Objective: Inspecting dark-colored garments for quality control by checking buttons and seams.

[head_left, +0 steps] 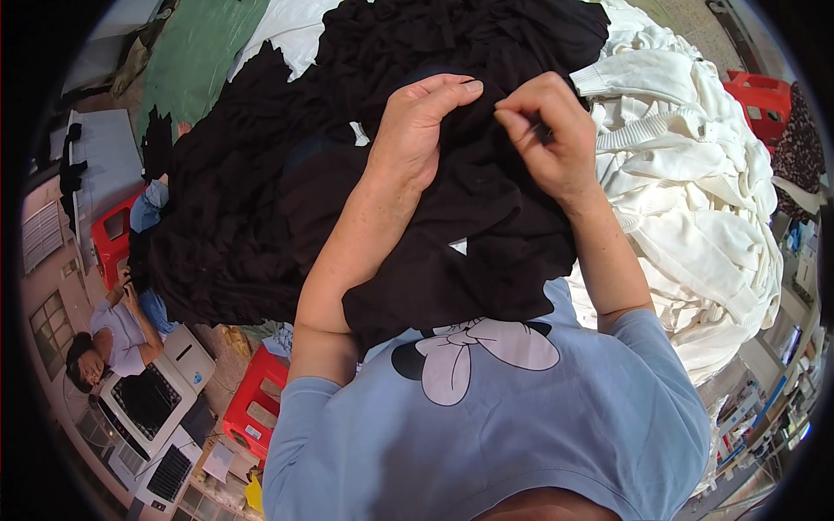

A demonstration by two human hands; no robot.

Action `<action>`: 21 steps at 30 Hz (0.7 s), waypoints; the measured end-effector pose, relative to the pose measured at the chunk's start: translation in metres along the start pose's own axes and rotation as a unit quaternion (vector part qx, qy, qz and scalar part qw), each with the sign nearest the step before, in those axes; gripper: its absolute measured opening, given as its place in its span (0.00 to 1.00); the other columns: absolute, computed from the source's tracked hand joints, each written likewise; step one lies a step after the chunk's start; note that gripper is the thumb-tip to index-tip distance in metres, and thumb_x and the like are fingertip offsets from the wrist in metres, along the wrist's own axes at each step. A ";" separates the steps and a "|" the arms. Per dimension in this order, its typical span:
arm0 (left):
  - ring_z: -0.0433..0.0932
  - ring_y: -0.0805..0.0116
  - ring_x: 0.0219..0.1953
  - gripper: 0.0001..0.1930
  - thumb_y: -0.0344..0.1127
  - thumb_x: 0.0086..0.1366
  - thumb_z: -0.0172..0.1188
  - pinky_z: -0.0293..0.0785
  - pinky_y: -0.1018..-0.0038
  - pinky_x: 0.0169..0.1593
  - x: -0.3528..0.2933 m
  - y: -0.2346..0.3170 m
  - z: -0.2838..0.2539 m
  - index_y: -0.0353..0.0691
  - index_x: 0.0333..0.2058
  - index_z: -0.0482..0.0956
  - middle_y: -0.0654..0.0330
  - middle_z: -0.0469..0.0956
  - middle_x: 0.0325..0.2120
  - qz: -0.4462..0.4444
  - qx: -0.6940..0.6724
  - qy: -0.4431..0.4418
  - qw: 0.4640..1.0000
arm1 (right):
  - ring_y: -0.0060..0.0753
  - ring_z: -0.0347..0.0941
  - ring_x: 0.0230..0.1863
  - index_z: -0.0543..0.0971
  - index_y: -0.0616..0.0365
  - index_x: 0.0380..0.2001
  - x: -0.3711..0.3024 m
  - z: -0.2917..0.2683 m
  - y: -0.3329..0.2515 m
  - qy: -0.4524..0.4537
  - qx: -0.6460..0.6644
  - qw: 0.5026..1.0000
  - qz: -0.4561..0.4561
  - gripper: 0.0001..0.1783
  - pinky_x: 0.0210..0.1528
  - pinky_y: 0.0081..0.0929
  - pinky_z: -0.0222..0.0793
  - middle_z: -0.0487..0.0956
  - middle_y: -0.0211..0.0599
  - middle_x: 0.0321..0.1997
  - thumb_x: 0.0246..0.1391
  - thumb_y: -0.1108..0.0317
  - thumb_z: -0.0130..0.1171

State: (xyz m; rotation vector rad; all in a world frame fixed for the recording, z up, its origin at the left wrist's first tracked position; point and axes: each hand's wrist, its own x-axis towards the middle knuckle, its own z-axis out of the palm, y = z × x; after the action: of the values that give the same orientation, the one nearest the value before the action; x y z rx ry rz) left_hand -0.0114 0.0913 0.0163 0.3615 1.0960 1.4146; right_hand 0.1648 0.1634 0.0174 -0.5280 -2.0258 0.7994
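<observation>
A black knit garment (486,217) is spread over my lap and reaches up to my hands. My left hand (413,126) is closed, its thumb pressed down on the garment's cloth. Just to the right, my right hand (556,135) is held in a pinch a little apart from the left. Whatever lies between its fingertips is too small to make out. A small white label (459,247) shows on the cloth below my hands. Another white tag (359,134) lies beside my left wrist.
A large heap of black garments (234,217) spreads ahead and left. White knit garments (695,226) are piled on the right. Red plastic stools stand at left (254,404) and far right (757,104). A co-worker (126,334) sits at far left near white machines (152,399).
</observation>
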 end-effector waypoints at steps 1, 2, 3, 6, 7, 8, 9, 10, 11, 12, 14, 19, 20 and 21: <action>0.80 0.76 0.41 0.08 0.30 0.62 0.69 0.69 0.78 0.54 0.001 0.000 -0.001 0.33 0.39 0.87 0.63 0.85 0.34 0.001 -0.004 0.004 1.000 | 0.41 0.81 0.35 0.80 0.57 0.40 -0.001 0.001 0.000 0.015 -0.004 0.999 0.045 0.10 0.36 0.30 0.75 0.80 0.38 0.35 0.54 0.75 0.66; 0.80 0.76 0.41 0.08 0.30 0.62 0.69 0.69 0.78 0.54 0.001 -0.001 -0.001 0.33 0.39 0.87 0.63 0.85 0.34 0.000 -0.004 0.003 1.000 | 0.43 0.81 0.36 0.80 0.57 0.43 -0.003 0.002 -0.001 0.036 -0.006 0.996 0.086 0.10 0.38 0.31 0.75 0.81 0.39 0.37 0.57 0.73 0.64; 0.80 0.76 0.41 0.08 0.30 0.62 0.69 0.69 0.78 0.54 0.002 -0.002 -0.001 0.33 0.39 0.87 0.63 0.85 0.34 0.000 -0.003 0.005 1.000 | 0.45 0.82 0.37 0.79 0.57 0.46 -0.004 0.003 -0.002 0.057 -0.008 0.990 0.127 0.11 0.39 0.33 0.76 0.81 0.39 0.38 0.60 0.71 0.63; 0.82 0.75 0.40 0.09 0.31 0.65 0.67 0.74 0.78 0.51 0.002 -0.003 -0.003 0.34 0.42 0.85 0.63 0.86 0.37 0.008 0.024 -0.002 1.000 | 0.50 0.82 0.40 0.76 0.58 0.48 -0.007 0.004 -0.002 -0.001 -0.060 0.988 0.140 0.11 0.42 0.37 0.76 0.81 0.41 0.43 0.65 0.66 0.60; 0.83 0.74 0.40 0.10 0.32 0.67 0.66 0.77 0.78 0.49 0.002 -0.003 -0.003 0.34 0.44 0.85 0.63 0.86 0.38 0.013 0.037 -0.006 0.999 | 0.50 0.82 0.39 0.77 0.58 0.47 -0.008 0.005 -0.002 -0.012 -0.071 0.988 0.133 0.11 0.41 0.37 0.76 0.81 0.41 0.43 0.65 0.66 0.61; 0.83 0.74 0.40 0.10 0.32 0.67 0.66 0.76 0.78 0.49 0.002 -0.003 -0.003 0.34 0.44 0.85 0.63 0.86 0.38 0.014 0.037 -0.008 0.999 | 0.49 0.82 0.39 0.77 0.58 0.46 -0.008 0.006 -0.001 -0.014 -0.080 0.989 0.125 0.10 0.40 0.37 0.76 0.81 0.41 0.42 0.64 0.67 0.62; 0.83 0.74 0.40 0.10 0.31 0.67 0.66 0.76 0.78 0.50 0.002 -0.003 -0.003 0.34 0.44 0.85 0.62 0.86 0.38 0.015 0.037 -0.009 0.999 | 0.49 0.82 0.39 0.77 0.58 0.44 -0.008 0.007 0.000 -0.016 -0.089 0.989 0.117 0.10 0.39 0.37 0.76 0.81 0.40 0.41 0.64 0.67 0.62; 0.83 0.74 0.40 0.10 0.31 0.66 0.66 0.76 0.78 0.50 0.001 -0.003 -0.002 0.34 0.44 0.85 0.62 0.86 0.38 0.017 0.037 -0.010 0.999 | 0.48 0.82 0.39 0.77 0.58 0.43 -0.008 0.008 0.001 -0.019 -0.096 0.989 0.109 0.10 0.38 0.37 0.76 0.81 0.40 0.41 0.63 0.67 0.63; 0.82 0.75 0.41 0.10 0.31 0.65 0.67 0.74 0.78 0.51 0.001 -0.003 -0.001 0.34 0.43 0.85 0.62 0.86 0.37 0.016 0.029 -0.006 0.999 | 0.47 0.82 0.38 0.77 0.57 0.43 -0.008 0.008 0.002 -0.012 -0.109 0.990 0.092 0.09 0.36 0.36 0.75 0.81 0.39 0.40 0.62 0.67 0.64; 0.81 0.76 0.41 0.09 0.30 0.64 0.68 0.72 0.78 0.52 0.000 -0.003 0.000 0.33 0.42 0.86 0.62 0.85 0.36 0.014 0.020 -0.001 1.000 | 0.46 0.81 0.37 0.77 0.57 0.42 -0.007 0.009 0.003 -0.005 -0.120 0.990 0.075 0.09 0.35 0.35 0.75 0.80 0.38 0.39 0.62 0.67 0.65; 0.80 0.76 0.42 0.09 0.29 0.63 0.68 0.70 0.79 0.54 -0.001 -0.002 0.002 0.32 0.40 0.86 0.62 0.85 0.35 0.015 0.016 0.005 1.000 | 0.44 0.81 0.36 0.78 0.56 0.41 -0.007 0.010 0.005 0.003 -0.139 0.989 0.051 0.09 0.34 0.34 0.74 0.80 0.36 0.38 0.60 0.68 0.66; 0.80 0.76 0.42 0.09 0.29 0.64 0.68 0.71 0.79 0.54 -0.002 -0.001 0.005 0.32 0.41 0.86 0.61 0.85 0.35 0.024 0.035 0.008 0.999 | 0.40 0.80 0.34 0.78 0.55 0.40 -0.005 0.007 0.006 -0.004 -0.167 0.986 0.031 0.09 0.32 0.32 0.73 0.79 0.33 0.36 0.59 0.67 0.67; 0.80 0.76 0.42 0.09 0.29 0.64 0.68 0.71 0.78 0.53 -0.002 -0.001 0.005 0.31 0.40 0.86 0.61 0.85 0.35 0.024 0.037 0.009 0.999 | 0.40 0.80 0.34 0.78 0.55 0.40 -0.005 0.006 0.006 -0.006 -0.166 0.986 0.031 0.09 0.32 0.32 0.73 0.79 0.33 0.36 0.59 0.67 0.67; 0.80 0.76 0.42 0.09 0.29 0.64 0.67 0.71 0.78 0.53 -0.002 -0.001 0.005 0.31 0.40 0.86 0.61 0.85 0.35 0.024 0.040 0.010 0.999 | 0.40 0.80 0.34 0.78 0.54 0.39 -0.005 0.006 0.006 -0.007 -0.166 0.986 0.031 0.09 0.32 0.32 0.73 0.79 0.33 0.35 0.59 0.67 0.67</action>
State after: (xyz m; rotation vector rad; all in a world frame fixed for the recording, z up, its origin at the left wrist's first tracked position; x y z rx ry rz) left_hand -0.0059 0.0915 0.0187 0.4352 1.1692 1.4219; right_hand 0.1631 0.1626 0.0081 -0.7766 -2.1783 0.5015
